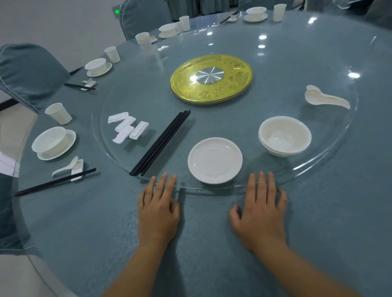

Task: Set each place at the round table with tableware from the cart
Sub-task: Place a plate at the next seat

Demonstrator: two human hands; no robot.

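Here, left hand (157, 206) and right hand (260, 205) flat, holding nothing — plain white round plate (215, 160), glossy, shallow-rimmed.

Both hands flat on the blue tablecloth (103, 224), left hand (158, 207) and right hand (262, 209), fingertips at the rim of the glass turntable (330, 159). On the glass: white plate (215, 160), stacked bowls (284, 135), spoons (323, 97), black chopsticks (161, 143), chopstick rests (128, 127) (loosely piled). Place setting at left: bowl on saucer (53, 142), paper cup (58, 113).
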